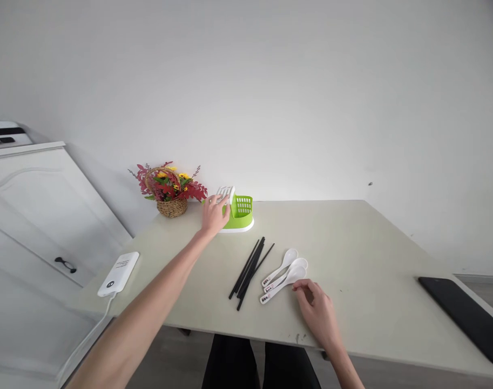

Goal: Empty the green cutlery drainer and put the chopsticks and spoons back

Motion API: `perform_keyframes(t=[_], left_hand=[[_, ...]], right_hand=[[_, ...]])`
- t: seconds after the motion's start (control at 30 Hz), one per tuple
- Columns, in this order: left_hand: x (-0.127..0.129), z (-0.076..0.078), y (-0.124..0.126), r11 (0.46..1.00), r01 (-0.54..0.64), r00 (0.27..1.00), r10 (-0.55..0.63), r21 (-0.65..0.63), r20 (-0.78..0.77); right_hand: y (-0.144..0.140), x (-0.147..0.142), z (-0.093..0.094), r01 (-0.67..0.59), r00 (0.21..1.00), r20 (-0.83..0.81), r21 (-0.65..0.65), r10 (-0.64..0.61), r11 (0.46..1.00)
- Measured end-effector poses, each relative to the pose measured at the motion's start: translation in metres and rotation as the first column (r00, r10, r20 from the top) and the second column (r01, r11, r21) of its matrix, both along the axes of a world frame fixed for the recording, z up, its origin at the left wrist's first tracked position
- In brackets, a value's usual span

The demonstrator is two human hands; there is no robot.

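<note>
My left hand [215, 214] is closed on a white slotted lid [225, 192], which sits tilted at the top left part of a green utensil holder [243, 220]. The holder has a white base and an uncovered basket section with grid walls on its right. Near the table's front, my right hand [317, 308] rests with curled fingers and nothing visible in them. Its fingertips are beside the bowls of three white spoons [285, 281], which lie fanned out with printed labels on their handles. To their left lies a loose bundle of several black chopsticks [250, 273].
A wicker basket of artificial flowers [171, 208] stands at the back left of the pale table [351, 243]. A white power bank [119, 274] with a cable lies at the left edge. A black phone-like slab [465, 319] lies at the right edge. A white cabinet [47, 227] stands left.
</note>
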State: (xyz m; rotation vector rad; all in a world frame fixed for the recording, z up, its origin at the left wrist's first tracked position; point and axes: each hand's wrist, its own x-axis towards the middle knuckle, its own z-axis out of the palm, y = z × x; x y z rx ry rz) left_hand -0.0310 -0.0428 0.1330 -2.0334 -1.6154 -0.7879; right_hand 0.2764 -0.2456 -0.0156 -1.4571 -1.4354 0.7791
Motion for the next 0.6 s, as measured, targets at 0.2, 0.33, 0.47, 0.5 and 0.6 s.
perform_keyframes(t=[0.2, 0.33, 0.47, 0.5, 0.6], left_hand=[[0.091, -0.007, 0.002, 0.988, 0.156, 0.988, -0.156, 0.006, 0.015], [0.133, -0.006, -0.011, 0.96, 0.277, 0.961, -0.277, -0.04, -0.009], [0.153, -0.009, -0.022, 0.927, 0.368, 0.93, -0.368, -0.072, 0.017], [0.155, -0.01, -0.023, 0.92, 0.384, 0.923, -0.383, -0.084, 0.023], [0.152, -0.005, -0.025, 0.877, 0.464, 0.886, -0.462, -0.12, 0.051]], right_hand=[[0.004, 0.0, 0.001, -0.004, 1.0, 0.012, 0.007, 0.004, 1.0], [0.004, 0.0, 0.0, -0.009, 1.0, 0.028, 0.017, 0.009, 1.0], [0.004, 0.0, 0.001, 0.002, 1.0, 0.028, 0.038, -0.003, 0.999], [0.004, 0.0, 0.002, 0.004, 1.0, 0.028, 0.036, -0.005, 0.999], [0.004, 0.0, 0.004, 0.001, 1.0, 0.029, 0.022, -0.002, 1.0]])
